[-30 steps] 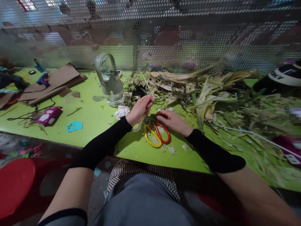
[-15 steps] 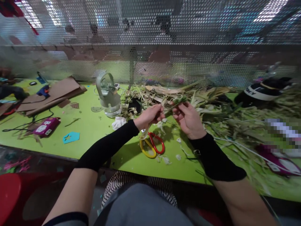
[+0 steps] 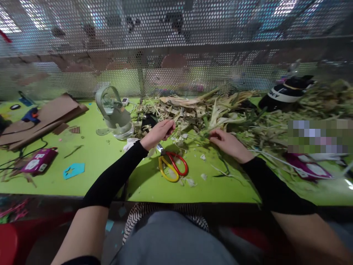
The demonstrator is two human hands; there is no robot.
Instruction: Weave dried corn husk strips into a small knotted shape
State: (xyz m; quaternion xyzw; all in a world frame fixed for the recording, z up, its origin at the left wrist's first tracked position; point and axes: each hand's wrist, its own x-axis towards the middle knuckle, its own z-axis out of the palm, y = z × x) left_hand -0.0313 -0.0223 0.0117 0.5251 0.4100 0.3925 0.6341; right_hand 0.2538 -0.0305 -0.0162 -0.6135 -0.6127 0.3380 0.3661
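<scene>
My left hand (image 3: 159,134) is closed, its fingertips pinched together above the green table; a thin pale strip of dried husk (image 3: 176,117) shows at the tips. To the right, my right hand (image 3: 229,144) is low over the table, thumb and forefinger together at a green, knotted-looking piece of husk (image 3: 204,134). Its other fingers are partly hidden. Below and between the hands lie scissors (image 3: 179,165) with one red and one yellow handle; their blades reach under my left hand. Behind both hands spreads a heap of dried husks (image 3: 190,106).
A clear water bottle (image 3: 114,117) with a looped lid stands at the left. Beyond it lie brown cardboard (image 3: 52,117), a purple box (image 3: 39,161) and a blue tag (image 3: 74,170). A black bottle (image 3: 284,96) leans among husks at the right. A perforated screen (image 3: 154,70) borders the back.
My hands have moved apart: the left to the left, the right lower and to the right, with the green piece now close to the table. The view has shifted to the right.
</scene>
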